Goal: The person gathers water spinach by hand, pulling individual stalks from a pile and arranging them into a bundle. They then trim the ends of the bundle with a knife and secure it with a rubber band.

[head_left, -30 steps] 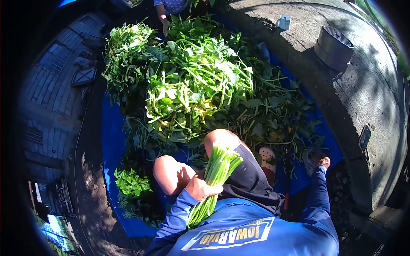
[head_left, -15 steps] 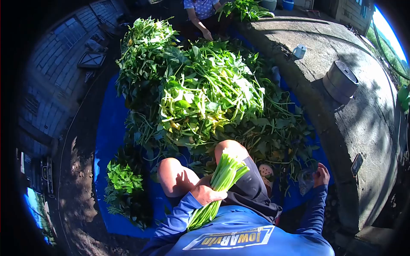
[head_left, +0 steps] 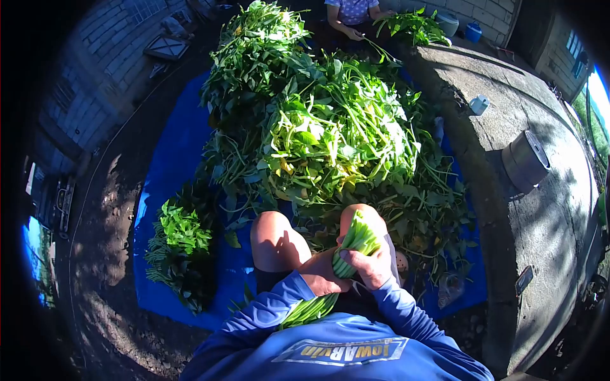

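Note:
A bundle of green stems (head_left: 357, 244) lies across my lap, its pale cut ends pointing away from me. My left hand (head_left: 323, 272) is wrapped round the middle of the bundle; the lower stems (head_left: 310, 310) come out beneath it against my shirt. My right hand (head_left: 372, 263) closes round the bundle nearer the cut ends, thumb across the stems. A thin pale strip (head_left: 357, 287) shows just under the two hands; what it is I cannot make out. Before my knees rises a big heap of leafy green stems (head_left: 343, 140).
A smaller pile of leafy bunches (head_left: 184, 235) rests on the blue tarp (head_left: 159, 184) at left. A clear plastic bag (head_left: 450, 289) lies right. On the concrete ledge are a phone-like object (head_left: 524, 279), a metal cylinder (head_left: 526, 162) and a mug (head_left: 479, 105). Another person (head_left: 356, 16) handles stems opposite.
My right hand has come from beside the plastic bag to the bundle and closed on it. The bundle has shifted slightly right. The other person now holds a stem up; the view has shifted.

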Available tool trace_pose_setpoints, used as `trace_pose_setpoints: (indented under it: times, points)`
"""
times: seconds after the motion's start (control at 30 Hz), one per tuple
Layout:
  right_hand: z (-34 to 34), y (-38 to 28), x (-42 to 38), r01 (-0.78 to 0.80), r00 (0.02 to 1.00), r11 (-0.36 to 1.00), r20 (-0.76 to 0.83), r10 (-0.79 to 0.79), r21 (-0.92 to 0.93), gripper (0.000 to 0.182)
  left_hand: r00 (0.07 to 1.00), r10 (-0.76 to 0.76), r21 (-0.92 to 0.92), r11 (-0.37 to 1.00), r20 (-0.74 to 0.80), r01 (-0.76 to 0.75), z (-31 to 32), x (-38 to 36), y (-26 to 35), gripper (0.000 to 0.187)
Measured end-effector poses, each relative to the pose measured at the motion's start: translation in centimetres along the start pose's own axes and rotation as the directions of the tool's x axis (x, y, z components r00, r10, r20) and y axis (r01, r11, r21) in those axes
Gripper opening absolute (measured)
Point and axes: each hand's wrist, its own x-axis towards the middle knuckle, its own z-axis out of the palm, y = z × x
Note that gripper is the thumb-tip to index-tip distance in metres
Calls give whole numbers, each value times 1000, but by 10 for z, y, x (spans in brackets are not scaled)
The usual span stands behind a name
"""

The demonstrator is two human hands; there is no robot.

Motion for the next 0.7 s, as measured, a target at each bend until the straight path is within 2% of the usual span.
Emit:
trace_pose_setpoints:
  times: [0.07, 0.13, 0.2, 0.23, 0.27, 0.3, 0.33, 0.37, 0.4, 0.43, 0.47, 0.5, 0.53, 0.57, 0.63, 0.67, 0.7]
  points:
    - [-7, 13, 10, 24, 999, 999, 42, -22, -38, 52, 999, -15, 52, 998, -31, 17, -2, -2, -1, 79]
    - [-11, 19, 11, -38, 998, 999, 43, 38, -7, 51, 993, -34, 41, 998, -113, 39, -2, -10, 10, 103]
    - [-8, 19, 9, -75, 997, 993, 2, 76, 89, 52, 981, 103, 261, 964, -165, -57, 2, -8, -12, 142]
    - [-11, 24, 12, -5, 1000, 997, 18, 4, 78, 52, 993, 108, 460, 885, -56, -71, -13, -9, 4, 145]
    - [-14, 24, 9, -23, 1000, 996, 20, 21, 82, 53, 990, -64, 469, 883, 126, -3, -35, -5, 24, 135]
    - [-12, 19, 8, -41, 999, 995, 21, 39, 89, 53, 924, -237, 497, 866, 299, 61, -54, 3, 38, 129]
    - [-13, 16, 8, -98, 992, 988, 88, 88, 118, 55, 971, -153, 338, 937, 186, 83, -62, 13, 35, 118]
    - [-2, 6, 7, -70, 997, 987, 39, 65, 143, 55, 994, -90, 171, 982, 66, 78, -63, 27, 26, 110]
    - [-3, 11, 9, -34, 998, 994, 55, 29, 108, 55, 950, -176, -303, 948, -257, 94, -35, 44, 15, 96]
    - [-8, 14, 7, -6, 997, 997, 74, 0, 71, 55, 948, -135, -183, 980, -288, 84, -22, 56, 4, 99]
    - [-14, 8, 4, -25, 996, 998, 93, 19, 60, 60, 944, -215, -433, 897, -249, 90, -11, 64, -12, 99]
    - [-16, 0, 2, -43, 987, 989, 162, 19, 145, 69, 937, -291, -650, 753, -194, 100, -4, 68, -24, 99]
    - [-25, 2, 4, -2, 984, 992, 174, -20, 125, 70, 940, -318, -808, 582, -124, 90, -2, 70, -17, 99]
    - [-30, 6, -1, 27, 983, 994, 180, -47, 110, 72, 934, -356, -860, 476, 4, 185, -2, 70, -6, 96]
    - [-33, 6, -10, 72, 992, 993, 94, -81, 89, 70, 926, -374, -843, 482, 48, 238, 4, 80, -20, 93]
    - [-35, 5, -11, 95, 993, 993, 62, -100, 75, 70, 918, -395, -853, 471, 23, 223, 10, 83, -4, 84]
    - [-38, 6, -13, 100, 994, 993, 41, -102, 62, 70, 902, -426, -695, 670, -71, 262, 13, 86, -21, 80]
